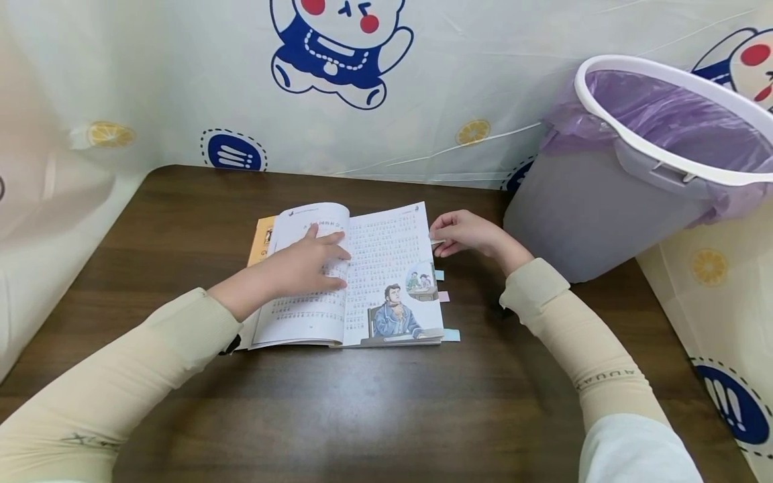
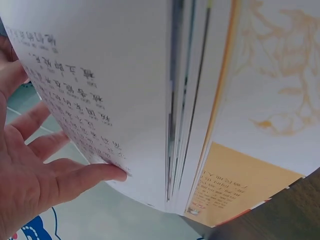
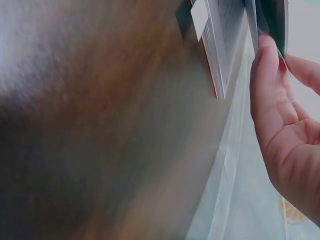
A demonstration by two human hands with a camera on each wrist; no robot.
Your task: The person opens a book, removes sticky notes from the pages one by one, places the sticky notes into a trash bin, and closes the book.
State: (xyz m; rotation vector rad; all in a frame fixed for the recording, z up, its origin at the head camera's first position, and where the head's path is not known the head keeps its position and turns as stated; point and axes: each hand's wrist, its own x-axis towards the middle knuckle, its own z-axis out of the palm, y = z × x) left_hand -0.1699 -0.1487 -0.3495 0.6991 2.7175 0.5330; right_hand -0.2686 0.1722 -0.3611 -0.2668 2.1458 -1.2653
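The left hand (image 1: 304, 266), spread on the open, white-paged paper book (image 1: 386, 249) atop the brown wood-grain tabletop (image 1: 386, 416), should press evenly; the right hand (image 1: 466, 233), pinching a narrow pale strip (image 1: 437, 242) at the book's right edge, should move gently.

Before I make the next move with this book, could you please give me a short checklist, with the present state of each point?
1. Book lies open on the table: ok.
2. Left hand rests on the left page with fingers spread: ok.
3. Left page lies flat: not ok, it curves near the fold.
4. Right hand pinches a pale strip at the right page's edge: ok.
5. Pale strip is a tab, not paper of the page: cannot tell.
6. Three coloured tabs below the right hand stick out past the edge: ok.
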